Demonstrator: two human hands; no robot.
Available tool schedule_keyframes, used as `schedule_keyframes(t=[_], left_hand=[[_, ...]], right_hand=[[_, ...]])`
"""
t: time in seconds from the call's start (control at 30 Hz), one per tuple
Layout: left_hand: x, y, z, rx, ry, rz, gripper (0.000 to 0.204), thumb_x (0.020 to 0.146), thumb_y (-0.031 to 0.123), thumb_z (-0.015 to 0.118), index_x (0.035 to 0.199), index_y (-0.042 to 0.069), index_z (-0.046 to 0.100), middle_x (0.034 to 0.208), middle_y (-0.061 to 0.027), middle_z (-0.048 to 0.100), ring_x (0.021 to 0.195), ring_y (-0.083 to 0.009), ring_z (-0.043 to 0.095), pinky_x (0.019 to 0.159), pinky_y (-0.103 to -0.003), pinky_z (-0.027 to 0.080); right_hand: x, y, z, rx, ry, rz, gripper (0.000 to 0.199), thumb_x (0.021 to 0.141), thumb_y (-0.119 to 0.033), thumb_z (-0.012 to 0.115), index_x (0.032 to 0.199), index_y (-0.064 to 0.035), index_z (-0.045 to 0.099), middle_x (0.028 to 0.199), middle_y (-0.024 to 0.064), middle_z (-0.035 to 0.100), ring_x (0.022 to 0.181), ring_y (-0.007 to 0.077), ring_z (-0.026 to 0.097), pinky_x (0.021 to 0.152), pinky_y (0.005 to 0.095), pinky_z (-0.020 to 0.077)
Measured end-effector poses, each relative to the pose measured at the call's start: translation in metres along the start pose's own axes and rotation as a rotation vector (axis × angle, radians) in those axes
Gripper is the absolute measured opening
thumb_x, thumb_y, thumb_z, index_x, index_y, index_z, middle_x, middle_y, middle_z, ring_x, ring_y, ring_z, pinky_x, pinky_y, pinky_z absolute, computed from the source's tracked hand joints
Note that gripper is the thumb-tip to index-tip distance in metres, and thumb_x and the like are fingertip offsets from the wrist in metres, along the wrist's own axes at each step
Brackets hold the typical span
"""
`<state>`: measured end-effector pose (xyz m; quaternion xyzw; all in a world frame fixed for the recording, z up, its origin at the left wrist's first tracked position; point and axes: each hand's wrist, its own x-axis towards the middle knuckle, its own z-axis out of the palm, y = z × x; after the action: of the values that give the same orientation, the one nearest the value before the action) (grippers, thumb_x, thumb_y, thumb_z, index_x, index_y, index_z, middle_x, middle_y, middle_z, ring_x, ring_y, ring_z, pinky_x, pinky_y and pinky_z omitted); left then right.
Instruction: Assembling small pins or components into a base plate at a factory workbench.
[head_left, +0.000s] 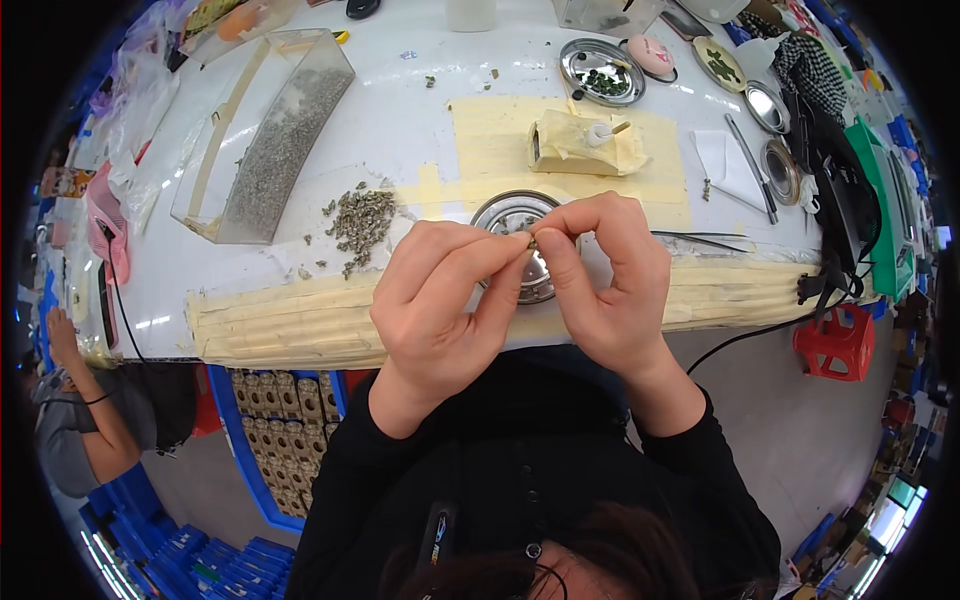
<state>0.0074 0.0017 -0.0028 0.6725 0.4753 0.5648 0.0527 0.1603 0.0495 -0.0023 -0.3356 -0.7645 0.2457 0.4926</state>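
Note:
Both hands meet at the table's front, fingertips pinched together. My left hand (440, 290) and my right hand (612, 280) grip one tiny brownish metal-looking piece (532, 241) between thumbs and forefingers; its exact kind is too small to make out. Beneath them lies a round shiny metal dish (500, 212), partly covered by the hands. To the left of my left hand is a loose pile of small grey-brown metal parts (362, 222). Beyond my right hand stands a block wrapped in cream tape (585, 145) with a white nozzle-like tip on it.
A clear bin of small grey parts (290, 130) stands at the left. Tweezers (705, 240) lie right of my hands. A metal plate with dark green pieces (602, 72) sits at the back. A blue tray (250, 450) is below the table edge, a red stool (836, 343) at right. Another person's arm (95, 410) shows at far left.

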Motion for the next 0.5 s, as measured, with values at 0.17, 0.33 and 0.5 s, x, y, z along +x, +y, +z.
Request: schedule_keyframes(t=[0.17, 0.33, 0.5], left_hand=[[0.0000, -0.0025, -0.0013, -0.052, -0.017, 0.002, 0.022, 0.074, -0.011, 0.076, 0.093, -0.002, 0.072, 0.084, -0.0090, 0.066, 0.074, -0.0194, 0.061, 0.065, -0.028, 0.047], [0.0002, -0.0024, -0.0021, -0.064, -0.021, 0.003, 0.023, 0.074, -0.011, 0.077, 0.094, -0.002, 0.072, 0.084, -0.0087, 0.066, 0.074, -0.0195, 0.061, 0.066, -0.028, 0.047], [0.0005, -0.0008, 0.0010, -0.044, 0.021, -0.041, 0.022, 0.073, -0.010, 0.077, 0.092, -0.001, 0.071, 0.081, -0.0084, 0.066, 0.072, -0.0212, 0.062, 0.062, -0.029, 0.048]], right_hand=[[-0.0015, -0.0009, -0.0003, 0.142, -0.028, 0.101, 0.006, 0.087, -0.007, 0.070, 0.085, -0.0037, 0.065, 0.074, 0.0045, 0.063, 0.066, 0.0208, 0.056, 0.069, 0.0323, 0.0393], [-0.0005, 0.0005, -0.0024, 0.183, -0.083, 0.107, 0.007, 0.090, -0.009, 0.067, 0.086, -0.0027, 0.065, 0.076, 0.0053, 0.064, 0.067, 0.0215, 0.056, 0.069, 0.0319, 0.0394], [-0.0011, -0.0001, -0.0020, 0.176, -0.068, 0.150, 0.005, 0.088, -0.007, 0.070, 0.086, -0.0039, 0.066, 0.076, 0.0044, 0.065, 0.067, 0.0197, 0.057, 0.069, 0.0315, 0.0397]])
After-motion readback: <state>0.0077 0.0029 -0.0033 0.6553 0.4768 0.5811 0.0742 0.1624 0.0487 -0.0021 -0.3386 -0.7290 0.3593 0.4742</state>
